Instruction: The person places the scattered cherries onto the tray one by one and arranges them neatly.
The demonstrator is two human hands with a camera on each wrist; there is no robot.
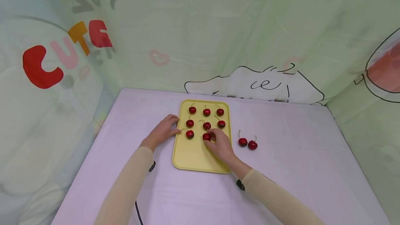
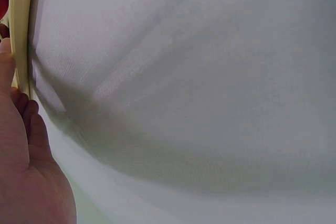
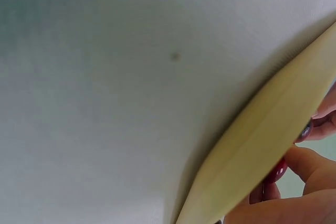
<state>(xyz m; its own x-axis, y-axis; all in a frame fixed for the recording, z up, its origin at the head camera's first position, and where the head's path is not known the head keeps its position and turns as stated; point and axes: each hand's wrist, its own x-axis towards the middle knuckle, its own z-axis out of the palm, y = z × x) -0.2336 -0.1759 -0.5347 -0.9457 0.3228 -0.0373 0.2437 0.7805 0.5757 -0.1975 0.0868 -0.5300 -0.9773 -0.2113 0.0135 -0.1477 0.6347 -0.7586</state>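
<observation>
A yellow tray (image 1: 193, 159) carries several red cherries with stems, set out in rows toward its far end. My right hand (image 1: 220, 145) pinches one cherry (image 1: 206, 136) between thumb and fingers, low over the tray in the nearest row. Left of it in that row lies another cherry (image 1: 189, 134). The left hand (image 1: 162, 131) rests along the tray's left rim, its thumb and fingertips touching the edge. In the right wrist view, the right hand (image 3: 299, 198) with a cherry (image 3: 276, 171) shows partly behind the tray's rim.
Two more cherries lie on the pale cloth right of the tray, a left one (image 1: 242, 142) and a right one (image 1: 252, 145). Printed curtains (image 1: 203, 37) stand behind and at both sides of the table (image 1: 297, 155). A black cable (image 1: 139, 213) runs near the left forearm.
</observation>
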